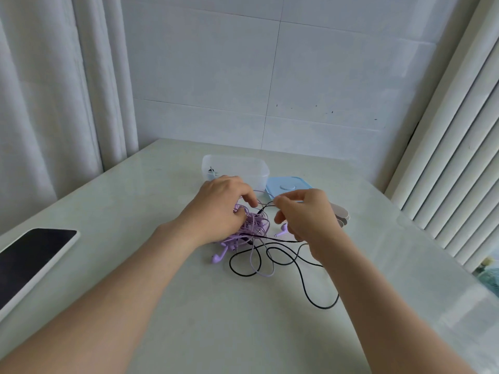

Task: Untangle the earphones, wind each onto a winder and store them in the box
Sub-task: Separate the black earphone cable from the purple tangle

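A tangle of purple earphones (253, 225) lies in the middle of the table, knotted with black earphones (302, 276) whose cable loops out toward me. My left hand (218, 209) grips the purple bundle from above. My right hand (305, 214) pinches a black cable strand just right of the bundle and holds it slightly raised. A purple earbud (218, 257) sticks out below the bundle. The clear plastic box (243, 164) stands behind my hands with a small dark item inside. Flat winders (342, 213) lie partly hidden behind my right hand.
The blue lid (287, 184) lies beside the box on its right. A phone in a white case (29, 259) lies at the left table edge. Curtains hang left, a ribbed radiator stands right, and a tiled wall is behind the table.
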Demonstrator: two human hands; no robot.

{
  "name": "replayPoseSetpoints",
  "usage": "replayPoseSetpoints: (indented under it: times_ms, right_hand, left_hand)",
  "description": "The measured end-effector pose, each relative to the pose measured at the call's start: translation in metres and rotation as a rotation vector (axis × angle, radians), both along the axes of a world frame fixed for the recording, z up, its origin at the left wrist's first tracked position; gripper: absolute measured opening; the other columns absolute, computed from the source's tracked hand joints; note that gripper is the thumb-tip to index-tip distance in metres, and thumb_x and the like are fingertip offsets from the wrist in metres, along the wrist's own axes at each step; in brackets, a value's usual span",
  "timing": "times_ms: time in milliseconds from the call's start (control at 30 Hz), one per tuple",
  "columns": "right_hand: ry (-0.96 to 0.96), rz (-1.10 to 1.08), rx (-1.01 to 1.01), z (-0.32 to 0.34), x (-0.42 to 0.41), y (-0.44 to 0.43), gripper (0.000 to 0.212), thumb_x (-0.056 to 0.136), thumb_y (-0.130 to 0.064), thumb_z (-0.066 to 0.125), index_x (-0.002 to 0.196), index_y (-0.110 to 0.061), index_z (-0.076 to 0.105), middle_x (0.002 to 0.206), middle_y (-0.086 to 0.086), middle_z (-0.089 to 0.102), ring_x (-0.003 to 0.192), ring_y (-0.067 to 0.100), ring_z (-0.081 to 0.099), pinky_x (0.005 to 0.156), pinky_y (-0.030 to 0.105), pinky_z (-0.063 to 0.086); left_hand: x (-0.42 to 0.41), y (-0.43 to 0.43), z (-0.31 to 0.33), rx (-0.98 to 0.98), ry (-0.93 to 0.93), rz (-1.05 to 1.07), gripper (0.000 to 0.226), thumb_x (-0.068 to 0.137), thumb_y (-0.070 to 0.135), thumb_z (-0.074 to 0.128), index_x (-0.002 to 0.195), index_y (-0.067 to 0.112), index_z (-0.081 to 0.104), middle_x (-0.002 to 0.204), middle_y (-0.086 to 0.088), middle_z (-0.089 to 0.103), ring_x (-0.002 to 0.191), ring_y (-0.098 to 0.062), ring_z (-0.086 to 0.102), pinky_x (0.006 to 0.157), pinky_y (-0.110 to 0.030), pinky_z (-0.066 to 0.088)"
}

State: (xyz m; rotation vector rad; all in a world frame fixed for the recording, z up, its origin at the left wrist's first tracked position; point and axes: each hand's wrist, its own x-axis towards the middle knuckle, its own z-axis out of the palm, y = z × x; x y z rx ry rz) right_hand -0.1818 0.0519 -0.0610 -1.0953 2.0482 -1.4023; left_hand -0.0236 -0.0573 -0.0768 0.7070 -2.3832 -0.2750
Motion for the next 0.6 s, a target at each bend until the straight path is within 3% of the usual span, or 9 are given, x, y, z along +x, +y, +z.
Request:
replayPoseSetpoints:
  times_ms: [100, 200, 233, 300, 400, 500, 600]
  right_hand:
    - [0.213, -0.031, 0.074, -0.006, -0.003, -0.002, 0.027, 0.095, -0.01, 0.055, 0.079, -0.002, 0.074, 0.063, -0.003, 0.075, 0.034, 0.009, 0.043, 0.038, 0.016, 0.036]
    - [0.232, -0.036, 0.086, -0.007, -0.002, -0.003, 0.026, 0.096, -0.008, 0.051, 0.084, 0.002, 0.071, 0.065, 0.001, 0.076, 0.033, 0.012, 0.049, 0.039, 0.019, 0.04]
    - [0.214, -0.043, 0.074, -0.007, -0.002, -0.003, 0.026, 0.096, -0.009, 0.05, 0.086, 0.004, 0.07, 0.066, 0.003, 0.076, 0.035, 0.012, 0.052, 0.04, 0.021, 0.041]
    - [0.149, -0.062, 0.026, -0.006, -0.002, -0.006, 0.028, 0.095, -0.01, 0.049, 0.09, 0.012, 0.066, 0.072, 0.01, 0.076, 0.042, 0.015, 0.056, 0.046, 0.025, 0.044]
    - [0.025, -0.041, -0.048, -0.006, 0.0, -0.01, 0.033, 0.098, -0.014, 0.049, 0.099, 0.017, 0.06, 0.075, 0.013, 0.06, 0.057, 0.024, 0.054, 0.053, 0.033, 0.049]
    - [-0.104, 0.013, -0.131, -0.005, 0.006, -0.009, 0.028, 0.107, -0.014, 0.05, 0.101, 0.01, 0.065, 0.08, 0.009, 0.062, 0.057, 0.018, 0.053, 0.05, 0.029, 0.049]
    - [-0.2, 0.048, -0.22, -0.004, 0.007, -0.007, 0.021, 0.106, -0.013, 0.057, 0.097, -0.001, 0.071, 0.071, 0.001, 0.07, 0.054, 0.013, 0.051, 0.048, 0.026, 0.045]
  left_hand:
    - [0.0, 0.003, 0.001, 0.037, -0.065, 0.013, 0.042, 0.08, 0.004, 0.058, 0.104, 0.033, 0.076, 0.095, 0.016, 0.06, 0.082, -0.009, 0.048, 0.09, -0.037, 0.047]
    - [0.001, 0.005, 0.001, 0.099, -0.115, -0.003, 0.056, 0.078, 0.0, 0.052, 0.114, 0.036, 0.074, 0.105, 0.017, 0.07, 0.077, 0.003, 0.053, 0.091, -0.036, 0.047]
    - [0.002, 0.006, 0.002, 0.111, -0.139, -0.004, 0.059, 0.077, -0.001, 0.051, 0.116, 0.037, 0.074, 0.105, 0.018, 0.071, 0.076, 0.005, 0.053, 0.089, -0.034, 0.046]
    - [0.001, 0.007, 0.003, 0.104, -0.19, 0.015, 0.057, 0.078, -0.001, 0.052, 0.114, 0.038, 0.076, 0.096, 0.016, 0.069, 0.079, -0.006, 0.054, 0.085, -0.032, 0.042]
    - [0.001, 0.007, 0.003, 0.092, -0.206, 0.036, 0.045, 0.082, 0.005, 0.055, 0.107, 0.036, 0.077, 0.086, 0.009, 0.067, 0.086, -0.02, 0.054, 0.077, -0.032, 0.035]
    - [0.001, 0.007, 0.003, 0.11, -0.207, 0.061, 0.036, 0.085, 0.009, 0.055, 0.1, 0.032, 0.077, 0.084, 0.006, 0.068, 0.085, -0.022, 0.054, 0.076, -0.033, 0.034]
    - [-0.001, 0.006, 0.001, 0.105, -0.224, 0.105, 0.023, 0.088, 0.018, 0.053, 0.093, 0.023, 0.075, 0.081, 0.001, 0.07, 0.087, -0.027, 0.058, 0.077, -0.034, 0.039]
